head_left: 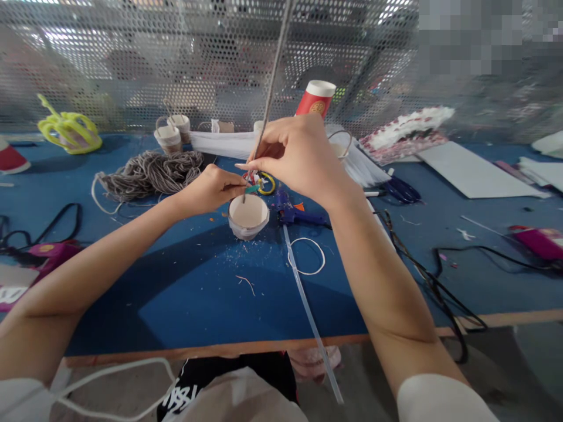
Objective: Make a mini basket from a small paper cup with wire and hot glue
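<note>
A small white cup (248, 212) with a dark rim stands on the blue table. A grey cord (275, 67) runs down from the top of the view to the cup's far rim. My right hand (292, 152) is above the cup, thumb and fingers pinched on the cord. To its left, my left hand (213, 189) is closed in a pinch at the cup's upper rim, by the cord's lower part; a small green piece (252, 189) shows at its fingertips. Just right of the cup lies a blue glue gun (303, 215) with a long clear glue stick (311, 316).
A grey yarn bundle (152, 174) lies at the left behind my left forearm. Small cups (168, 138), a red cup (315, 101) and a yellow basket (71, 132) stand farther back. Black cables (433, 281) and a white board (472, 170) lie at right.
</note>
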Action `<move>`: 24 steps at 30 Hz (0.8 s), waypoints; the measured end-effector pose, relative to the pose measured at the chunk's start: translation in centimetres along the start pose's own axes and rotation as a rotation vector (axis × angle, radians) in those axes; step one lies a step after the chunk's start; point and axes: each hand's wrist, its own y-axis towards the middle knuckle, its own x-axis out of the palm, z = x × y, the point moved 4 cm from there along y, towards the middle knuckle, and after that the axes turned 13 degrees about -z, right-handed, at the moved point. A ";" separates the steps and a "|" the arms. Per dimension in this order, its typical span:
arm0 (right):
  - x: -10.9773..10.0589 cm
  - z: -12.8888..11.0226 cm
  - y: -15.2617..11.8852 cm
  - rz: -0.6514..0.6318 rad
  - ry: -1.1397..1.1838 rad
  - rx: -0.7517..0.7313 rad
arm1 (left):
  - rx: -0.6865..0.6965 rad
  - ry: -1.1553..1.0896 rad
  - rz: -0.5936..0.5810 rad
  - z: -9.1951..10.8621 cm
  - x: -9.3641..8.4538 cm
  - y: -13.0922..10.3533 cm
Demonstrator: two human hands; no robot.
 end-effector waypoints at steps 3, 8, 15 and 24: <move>0.0 0.0 0.0 -0.003 -0.009 0.002 | 0.008 0.006 -0.028 0.2 -0.2 0.1; 0.1 -0.1 0.1 -0.017 -0.017 0.029 | 0.008 -0.027 -0.039 0.3 -0.1 0.0; 0.0 0.1 0.2 -0.026 -0.036 -0.011 | 0.006 -0.054 -0.035 0.5 -0.1 -0.1; 0.3 0.0 0.1 -0.015 -0.027 0.012 | -0.064 -0.060 0.044 0.0 0.5 0.1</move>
